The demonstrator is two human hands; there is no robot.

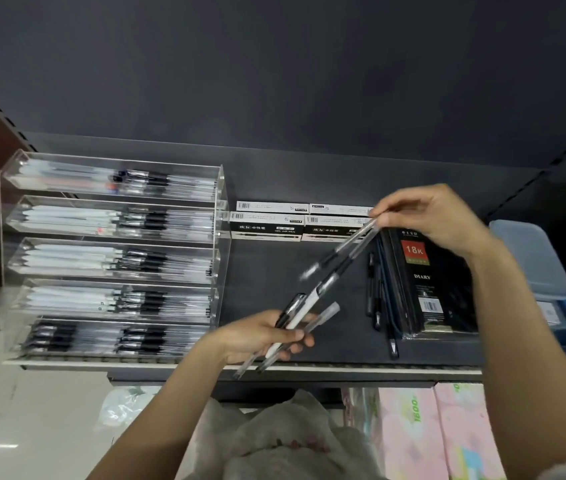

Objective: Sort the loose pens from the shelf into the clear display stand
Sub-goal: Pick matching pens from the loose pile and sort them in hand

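A clear tiered display stand (pixel 222 216) stands at the left of the dark shelf (pixel 274 271), its rows filled with white and black pens. My left hand (pixel 257 336) grips a small bundle of pens (pixel 309 306) near the shelf's front edge. My right hand (pixel 426 216) pinches the top ends of two clear pens (pixel 347 251) that slant down toward the left hand. Several loose dark pens (pixel 380 299) lie on the shelf beside a black diary.
Black-and-white gel pen boxes (pixel 267 225) sit at the back of the shelf. A black diary (pixel 423 278) stands at the right, a grey plastic lid (pixel 530 258) beyond it. Pink packages (pixel 440 434) and a plastic bag (pixel 292 441) lie below the shelf.
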